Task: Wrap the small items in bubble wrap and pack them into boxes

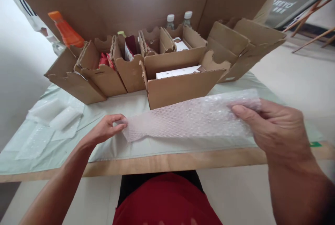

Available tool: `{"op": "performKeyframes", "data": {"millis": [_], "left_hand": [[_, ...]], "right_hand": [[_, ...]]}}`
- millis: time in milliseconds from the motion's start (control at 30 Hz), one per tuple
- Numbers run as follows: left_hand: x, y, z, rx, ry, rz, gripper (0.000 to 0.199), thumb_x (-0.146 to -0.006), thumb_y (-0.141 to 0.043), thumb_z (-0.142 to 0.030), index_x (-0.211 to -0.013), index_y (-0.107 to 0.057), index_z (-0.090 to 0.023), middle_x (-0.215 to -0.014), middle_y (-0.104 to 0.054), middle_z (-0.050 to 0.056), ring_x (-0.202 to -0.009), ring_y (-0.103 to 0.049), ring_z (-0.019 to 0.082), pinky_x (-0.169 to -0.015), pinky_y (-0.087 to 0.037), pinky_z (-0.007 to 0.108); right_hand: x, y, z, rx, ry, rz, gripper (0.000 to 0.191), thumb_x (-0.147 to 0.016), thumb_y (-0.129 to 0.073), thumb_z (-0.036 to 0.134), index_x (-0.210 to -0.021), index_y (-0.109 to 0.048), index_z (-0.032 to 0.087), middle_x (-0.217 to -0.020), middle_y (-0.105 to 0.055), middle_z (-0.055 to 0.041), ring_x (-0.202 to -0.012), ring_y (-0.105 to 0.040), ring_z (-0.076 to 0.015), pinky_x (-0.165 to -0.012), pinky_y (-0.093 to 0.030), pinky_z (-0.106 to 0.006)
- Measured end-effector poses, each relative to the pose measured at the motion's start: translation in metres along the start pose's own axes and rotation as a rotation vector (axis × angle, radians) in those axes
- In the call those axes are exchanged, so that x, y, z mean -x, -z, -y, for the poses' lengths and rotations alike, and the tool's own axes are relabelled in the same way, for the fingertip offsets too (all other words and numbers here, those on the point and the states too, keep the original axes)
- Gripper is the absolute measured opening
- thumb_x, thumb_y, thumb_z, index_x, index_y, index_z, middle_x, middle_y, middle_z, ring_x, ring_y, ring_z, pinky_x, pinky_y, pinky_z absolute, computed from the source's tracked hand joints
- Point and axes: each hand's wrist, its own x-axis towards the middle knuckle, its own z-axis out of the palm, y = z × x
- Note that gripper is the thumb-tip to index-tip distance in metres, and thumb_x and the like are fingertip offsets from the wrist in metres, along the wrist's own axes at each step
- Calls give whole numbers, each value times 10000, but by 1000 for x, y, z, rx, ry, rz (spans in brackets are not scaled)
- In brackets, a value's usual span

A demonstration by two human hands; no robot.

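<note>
A long strip of clear bubble wrap [183, 118] is stretched between my hands above the front part of the table. My left hand [111, 127] pinches its left end between thumb and fingers. At the other end, my right hand [272, 125] grips the wrap with the thumb on top; some of its fingers are hidden behind. Just behind the strip stands an open cardboard box [180, 88] with a white box [178, 72] inside. More bubble wrap pieces [56, 113] lie on the left of the cloth.
Several open cardboard boxes [104, 81] stand in a row, some holding red packets. An orange bottle [68, 31] leans at the back left; two white-capped bottles [187, 19] stand behind. A tall cardboard panel [136, 1] rises at the back. The wooden table edge [167, 162] runs along the front.
</note>
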Motion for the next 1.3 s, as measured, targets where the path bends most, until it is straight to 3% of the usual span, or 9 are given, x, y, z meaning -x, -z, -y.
{"op": "performKeyframes", "data": {"millis": [200,333,467,600,667,767,933,1067,1300], "left_hand": [[1,-9,-6,285,212,34,438,-828,-665,-514,-1161,-653,-229,-866,-707,16,-743,-650,184,-653,-500,285],[-8,-23,-1,-175,183,-160,573,-866,-606,-478,-1366,-565,-200,-903,-709,51,-782,-668,240,-702,-528,360],[-5,-43,-22,-559,-61,-445,393,-974,-540,-392,-1310,-602,-199,-1108,-704,121,-990,-670,294,-858,-538,432],[-13,-77,-54,-593,-447,-319,253,-985,-522,-217,-1209,-639,-194,-1195,-687,137,-1061,-648,295,-887,-530,433],[-22,-93,-58,-620,-492,-200,259,-971,-497,-146,-1168,-660,-191,-1146,-702,129,-1014,-653,293,-832,-528,431],[-34,-107,-44,-604,-441,-151,238,-986,-488,-157,-1101,-695,-183,-1011,-716,116,-898,-648,277,-759,-520,418],[-32,-116,-18,-504,-428,-220,250,-1007,-491,-178,-1149,-697,-189,-1088,-716,123,-948,-626,275,-799,-512,435],[-26,-111,-20,-355,-431,-258,217,-989,-531,-170,-1124,-698,-199,-1080,-715,99,-966,-658,239,-843,-539,406],[-1,-71,-20,-371,-20,-489,215,-964,-569,-306,-1076,-709,-188,-1072,-706,105,-1013,-671,270,-899,-564,420]], "right_hand": [[8,-9,-43,95,-138,133,245,-861,-705,497,-832,-767,262,-745,-725,-21,-647,-628,-201,-566,-491,-320],[5,-6,-84,403,-146,95,406,-840,-621,579,-919,-747,201,-788,-735,-68,-719,-680,-265,-673,-549,-410],[12,-8,-90,567,123,-93,455,-912,-603,507,-1144,-711,131,-1113,-754,-184,-1034,-707,-366,-935,-534,-570],[25,-58,-39,419,421,338,280,-997,-544,284,-1196,-711,179,-1243,-729,-144,-1150,-680,-297,-1015,-532,-488],[29,-93,-17,394,508,650,303,-984,-570,253,-1255,-694,199,-1446,-615,-140,-1237,-630,-313,-1013,-526,-499],[32,-116,-21,392,554,861,390,-991,-598,300,-1364,-636,192,-1551,-512,-148,-1366,-533,-326,-1073,-481,-511],[41,-33,-102,598,301,590,469,-1029,-462,388,-1435,-595,195,-1553,-512,-156,-1427,-475,-371,-1114,-427,-597],[30,38,-141,774,156,308,490,-1025,-369,453,-1220,-710,159,-1300,-698,-194,-1263,-621,-397,-1018,-492,-610],[-27,2,-154,580,296,478,596,-935,-423,694,-1320,-632,289,-1356,-671,-132,-1059,-688,-380,-918,-510,-575]]}}
